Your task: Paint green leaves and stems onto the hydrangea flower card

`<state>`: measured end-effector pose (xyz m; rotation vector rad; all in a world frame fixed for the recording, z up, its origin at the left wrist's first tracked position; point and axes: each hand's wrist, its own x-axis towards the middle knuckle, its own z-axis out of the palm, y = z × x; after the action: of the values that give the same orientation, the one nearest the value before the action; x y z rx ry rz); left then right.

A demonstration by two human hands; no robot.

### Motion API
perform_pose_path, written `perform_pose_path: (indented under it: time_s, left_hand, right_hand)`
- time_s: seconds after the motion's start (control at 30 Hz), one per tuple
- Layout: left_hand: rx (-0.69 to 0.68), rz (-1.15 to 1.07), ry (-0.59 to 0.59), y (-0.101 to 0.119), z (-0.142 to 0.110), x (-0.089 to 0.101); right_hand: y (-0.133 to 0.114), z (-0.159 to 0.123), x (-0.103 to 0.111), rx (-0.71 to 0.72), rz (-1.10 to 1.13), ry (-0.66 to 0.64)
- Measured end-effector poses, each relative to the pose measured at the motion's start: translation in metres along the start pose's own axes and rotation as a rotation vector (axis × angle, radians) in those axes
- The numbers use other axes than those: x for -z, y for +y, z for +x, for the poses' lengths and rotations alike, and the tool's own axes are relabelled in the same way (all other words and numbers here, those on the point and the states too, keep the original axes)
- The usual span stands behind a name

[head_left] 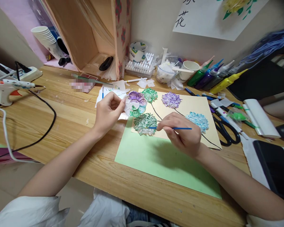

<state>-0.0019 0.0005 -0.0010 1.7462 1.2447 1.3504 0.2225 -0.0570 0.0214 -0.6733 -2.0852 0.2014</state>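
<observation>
Pinched by its white edge, a small round-welled paint palette (136, 102) with purple, green and blue paint is in my left hand (109, 111). My right hand (181, 132) grips a thin blue paintbrush (183, 128), its tip over a dark green textured flower (144, 122). That flower is on a cream sheet (196, 105) together with a lighter green flower (150, 95), a purple flower (171, 100) and a light blue flower (198, 121). Black stem lines run from the flowers. Beneath the cream sheet lies a light green sheet (165, 164).
A hot glue gun (9, 88) and cables are at the left. Along the back stand a marker box (140, 66), a tub of white scraps (166, 73) and paint bottles (209, 74). Black-handled scissors (227, 130), pens and a phone (273, 167) lie right.
</observation>
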Motion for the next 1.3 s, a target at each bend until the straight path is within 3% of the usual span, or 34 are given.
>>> perform_pose_path:
  time_s: [0.63, 1.07, 1.3]
  left_hand:
    - [-0.002, -0.007, -0.003, 0.0015, 0.0002, 0.0002]
    - [0.001, -0.004, -0.009, 0.001, -0.0001, 0.0]
    - [-0.003, -0.011, -0.014, 0.0001, 0.0001, 0.0001]
  right_hand:
    - [-0.0018, 0.0015, -0.0022, 0.077, -0.051, -0.015]
    - [-0.005, 0.0042, 0.0042, 0.05, -0.04, -0.005]
    - [-0.0044, 0.0049, 0.0076, 0.036, -0.021, 0.069]
